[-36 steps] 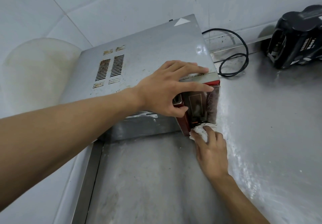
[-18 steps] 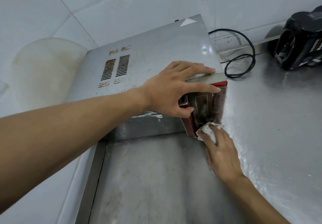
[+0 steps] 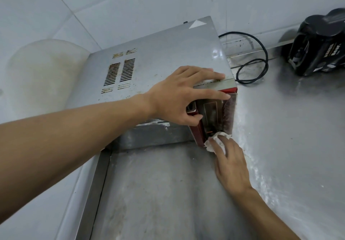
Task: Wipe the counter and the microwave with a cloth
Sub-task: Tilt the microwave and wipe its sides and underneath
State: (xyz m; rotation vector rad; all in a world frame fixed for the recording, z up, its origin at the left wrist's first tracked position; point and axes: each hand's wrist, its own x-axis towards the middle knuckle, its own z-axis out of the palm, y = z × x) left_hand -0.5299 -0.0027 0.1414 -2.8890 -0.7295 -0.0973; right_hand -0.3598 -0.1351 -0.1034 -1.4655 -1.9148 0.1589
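The steel microwave (image 3: 160,60) stands on the steel counter (image 3: 291,146) against the tiled wall, its red-framed front panel (image 3: 212,113) turned to the right. My left hand (image 3: 183,98) lies on the top front edge with the fingers stretched out and the thumb against the front. At the bottom of the front panel, my right hand (image 3: 231,163) presses a crumpled white cloth (image 3: 209,145) under its fingers. Most of the cloth is hidden beneath them.
A black power cable (image 3: 255,62) loops on the counter behind the microwave. A black appliance (image 3: 319,47) stands at the back right. A whitish streak (image 3: 252,161) runs along the counter beside my right hand. The counter's raised rim (image 3: 93,193) runs along the left.
My right hand has nudged the cloth slightly up the bottom of the front panel. The left hand has stayed on the microwave's top edge.
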